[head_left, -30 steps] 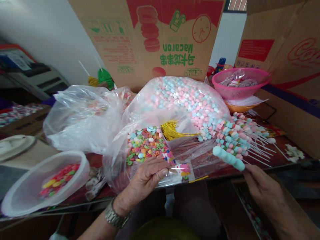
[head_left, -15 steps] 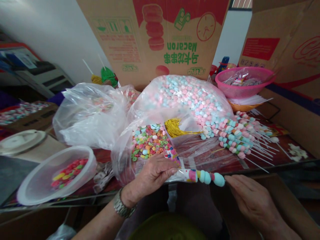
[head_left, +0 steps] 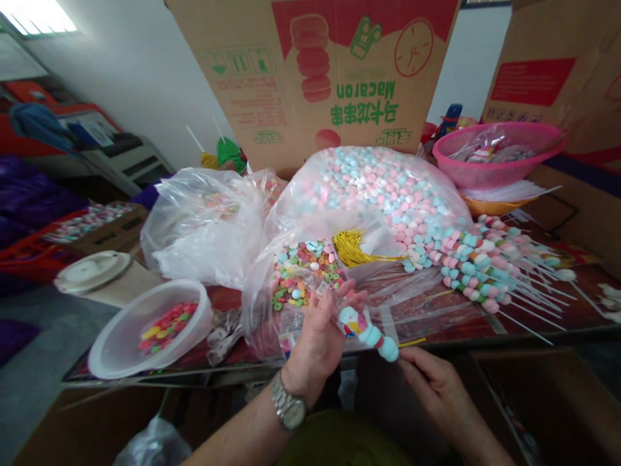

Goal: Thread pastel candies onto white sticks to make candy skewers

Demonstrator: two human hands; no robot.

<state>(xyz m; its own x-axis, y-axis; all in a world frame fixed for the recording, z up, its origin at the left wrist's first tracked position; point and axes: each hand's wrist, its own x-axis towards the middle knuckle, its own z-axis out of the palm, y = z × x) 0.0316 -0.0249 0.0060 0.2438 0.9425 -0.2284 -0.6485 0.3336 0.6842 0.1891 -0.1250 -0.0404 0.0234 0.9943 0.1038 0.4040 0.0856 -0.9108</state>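
A skewer of pale blue candies [head_left: 378, 338] points up and left above the table's front edge, a printed clear wrapper around its upper part. At its lower end my right hand [head_left: 439, 388] is closed, thumb and fingers pinching there; the stick itself is hidden. My left hand [head_left: 317, 340], with a watch on the wrist, is turned palm up beside the wrapper, its fingers apart and slightly blurred. Behind it, an open bag [head_left: 295, 268] holds small colourful candies. Gold ties [head_left: 354, 249] lie in a bundle next to them.
Finished skewers [head_left: 478, 265] are piled at the right. A large bag of pink and blue candies [head_left: 378, 181] sits behind, before a carton [head_left: 310, 129]. At the left are a plastic bowl [head_left: 101, 353] and a lidded cup [head_left: 116, 285]; a pink basket [head_left: 485, 175] stands back right.
The view has swung left. My left hand has opened from its grip on the wrapper and turned palm up. The skewer has tilted, its blue end lower, with my right hand now against that end.
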